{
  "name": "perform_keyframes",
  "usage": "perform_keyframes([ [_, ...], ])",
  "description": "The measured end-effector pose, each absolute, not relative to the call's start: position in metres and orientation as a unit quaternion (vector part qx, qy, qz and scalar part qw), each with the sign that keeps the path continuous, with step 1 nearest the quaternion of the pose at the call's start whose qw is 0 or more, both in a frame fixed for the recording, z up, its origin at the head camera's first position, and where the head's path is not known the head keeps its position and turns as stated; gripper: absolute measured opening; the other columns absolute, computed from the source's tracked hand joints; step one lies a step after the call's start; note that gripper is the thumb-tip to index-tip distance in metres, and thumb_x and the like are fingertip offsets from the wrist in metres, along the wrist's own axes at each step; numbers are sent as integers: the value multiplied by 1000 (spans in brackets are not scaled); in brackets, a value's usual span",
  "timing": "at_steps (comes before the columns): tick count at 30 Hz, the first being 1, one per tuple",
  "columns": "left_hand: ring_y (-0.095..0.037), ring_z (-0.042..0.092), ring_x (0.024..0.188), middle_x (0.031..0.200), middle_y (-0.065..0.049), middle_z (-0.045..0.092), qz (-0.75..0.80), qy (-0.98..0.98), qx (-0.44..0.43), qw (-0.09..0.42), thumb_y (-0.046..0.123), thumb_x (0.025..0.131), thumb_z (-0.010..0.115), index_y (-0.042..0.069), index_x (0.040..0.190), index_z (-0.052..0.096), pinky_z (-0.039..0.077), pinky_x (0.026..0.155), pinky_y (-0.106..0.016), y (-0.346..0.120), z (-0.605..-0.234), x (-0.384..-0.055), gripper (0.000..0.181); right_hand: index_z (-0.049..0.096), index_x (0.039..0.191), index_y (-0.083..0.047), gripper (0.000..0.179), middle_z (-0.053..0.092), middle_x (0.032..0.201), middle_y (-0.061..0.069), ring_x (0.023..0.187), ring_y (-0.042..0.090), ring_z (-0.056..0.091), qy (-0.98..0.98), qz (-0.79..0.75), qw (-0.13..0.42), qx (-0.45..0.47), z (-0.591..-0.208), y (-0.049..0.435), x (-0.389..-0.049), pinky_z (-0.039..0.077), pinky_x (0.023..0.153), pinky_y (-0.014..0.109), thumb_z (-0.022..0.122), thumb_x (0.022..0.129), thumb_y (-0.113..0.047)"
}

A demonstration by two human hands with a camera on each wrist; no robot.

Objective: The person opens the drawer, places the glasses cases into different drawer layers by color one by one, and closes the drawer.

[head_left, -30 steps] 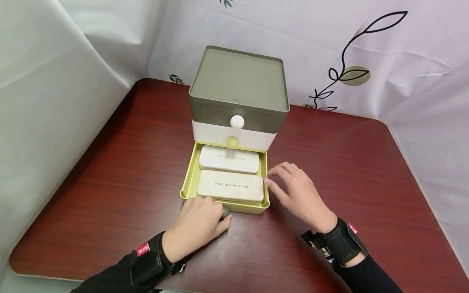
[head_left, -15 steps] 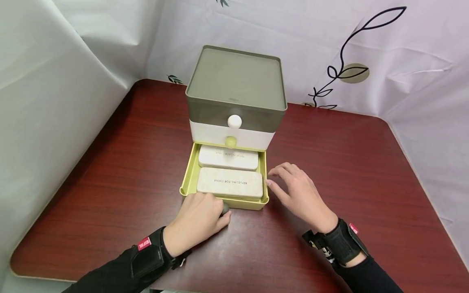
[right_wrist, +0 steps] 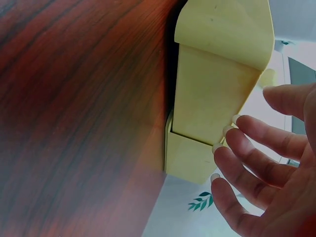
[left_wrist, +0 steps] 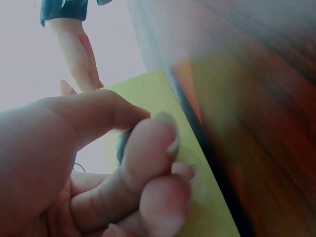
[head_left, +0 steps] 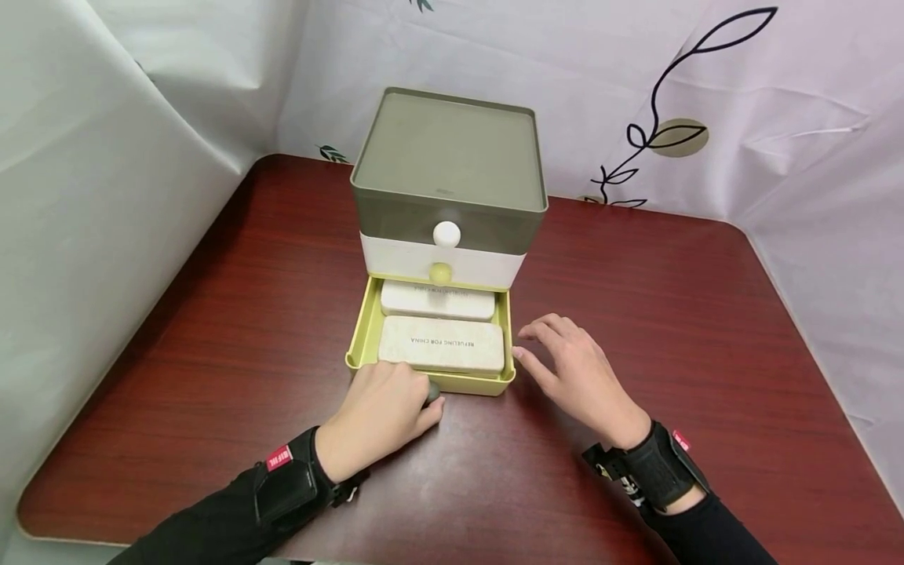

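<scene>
A yellow-green drawer [head_left: 469, 384] stands partly out at the bottom of a small desktop drawer cabinet [head_left: 452, 149]. Inside lie two white oblong boxes, the front box [head_left: 441, 355] lettered "REFUELING FOR CHINA" and the rear box [head_left: 438, 303] partly under the cabinet. My left hand [head_left: 384, 408] grips the drawer's dark green knob [head_left: 433, 394], its thumb and curled fingers around it in the left wrist view. Beside the drawer's right wall, my right hand [head_left: 579, 377] has relaxed, slightly bent fingers and holds nothing. Its fingertips [right_wrist: 217, 147] are close to that wall; contact cannot be told.
Above the drawer sit a white tier with a yellow-green knob [head_left: 440, 272] and a grey-green tier with a white knob [head_left: 446, 234]. The dark red wooden table [head_left: 657, 314] extends on both sides. A white curtain [head_left: 636, 47] hangs behind and to the left.
The drawer has slid inward toward the cabinet, my left hand moving forward with its knob. More of the rear box is covered now. The right hand has stayed nearly still.
</scene>
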State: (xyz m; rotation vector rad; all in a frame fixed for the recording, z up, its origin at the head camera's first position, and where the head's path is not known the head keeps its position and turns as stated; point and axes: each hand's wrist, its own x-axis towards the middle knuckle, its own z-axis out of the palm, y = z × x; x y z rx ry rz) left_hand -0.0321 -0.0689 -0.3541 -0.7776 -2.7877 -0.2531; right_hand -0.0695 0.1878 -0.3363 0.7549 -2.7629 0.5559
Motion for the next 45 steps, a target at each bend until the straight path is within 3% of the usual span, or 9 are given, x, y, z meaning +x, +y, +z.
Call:
perform_keyframes([
  [45,-16,39,39,44,6,39,-78,-957,-258,105,34,79,65,23,43,37,27,35,-34,-66,-350,-54,47,67,101,-15,23,62,101,-3,92,15,62,-938,196,92,271,-343,187,-66,49,77,37,66,90,-35],
])
